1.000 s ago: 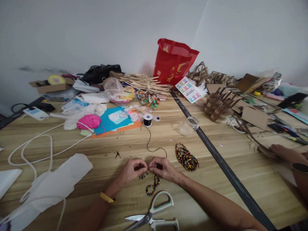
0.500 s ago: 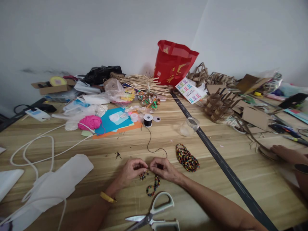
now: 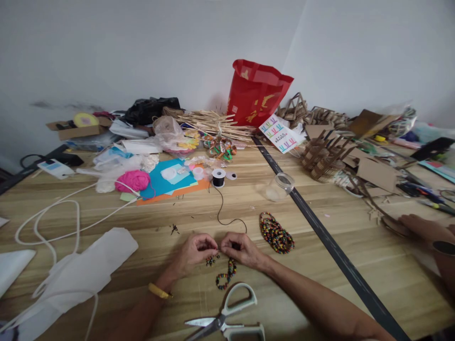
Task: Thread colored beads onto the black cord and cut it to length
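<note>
My left hand [image 3: 194, 254] and my right hand [image 3: 242, 249] meet fingertip to fingertip at the table's front middle, both pinched on a black cord strung with coloured beads. The bead string [image 3: 224, 276] hangs in a loop below my right hand, and a short beaded end [image 3: 212, 260] dangles under my left. The black cord [image 3: 223, 212] runs back over the wood to a small black spool [image 3: 218, 176]. A yellow band [image 3: 158, 291] sits on my left wrist.
White-handled scissors [image 3: 229, 315] lie just in front of my hands. A pile of beaded bracelets [image 3: 276, 232] and a clear jar [image 3: 279, 186] sit to the right. White cloth [image 3: 76, 270] and cable lie left. Another person's hand [image 3: 421, 226] rests at the far right among cardboard pieces.
My hands stay pinched together on the cord, with only slight finger shifts. The other person's hand at the right barely moves.
</note>
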`<state>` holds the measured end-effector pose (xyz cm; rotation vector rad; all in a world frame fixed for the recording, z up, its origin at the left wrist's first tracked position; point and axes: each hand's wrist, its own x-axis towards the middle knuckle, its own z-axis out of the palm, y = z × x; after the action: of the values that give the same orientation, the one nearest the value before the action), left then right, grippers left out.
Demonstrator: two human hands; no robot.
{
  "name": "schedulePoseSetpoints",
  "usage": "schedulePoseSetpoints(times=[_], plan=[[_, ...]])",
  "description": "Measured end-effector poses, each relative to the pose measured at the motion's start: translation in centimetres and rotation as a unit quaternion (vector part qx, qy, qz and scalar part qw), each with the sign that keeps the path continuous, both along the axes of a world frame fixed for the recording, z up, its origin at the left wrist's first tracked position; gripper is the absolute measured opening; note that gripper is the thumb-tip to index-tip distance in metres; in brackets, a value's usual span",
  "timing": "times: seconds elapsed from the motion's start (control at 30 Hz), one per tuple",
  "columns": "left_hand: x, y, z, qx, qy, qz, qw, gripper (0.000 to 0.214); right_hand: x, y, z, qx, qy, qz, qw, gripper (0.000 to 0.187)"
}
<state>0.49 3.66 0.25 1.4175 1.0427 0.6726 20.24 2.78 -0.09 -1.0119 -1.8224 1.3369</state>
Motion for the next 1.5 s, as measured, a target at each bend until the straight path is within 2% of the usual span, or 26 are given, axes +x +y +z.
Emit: schedulePoseSetpoints(times=[0.43, 1.5], plan=[[0.01, -0.04, 0.08, -0.013, -0.004, 0.009, 1.0, 0.008, 0.01, -0.03, 0.09, -0.018, 0.016, 0.005, 1.0, 0.028], [0.04, -0.02, 0.09, 0.001, -0.01, 0.009, 1.0, 0.007, 0.02, 0.04, -0.02, 0.002, 0.014, 0.007, 1.0, 0.027]])
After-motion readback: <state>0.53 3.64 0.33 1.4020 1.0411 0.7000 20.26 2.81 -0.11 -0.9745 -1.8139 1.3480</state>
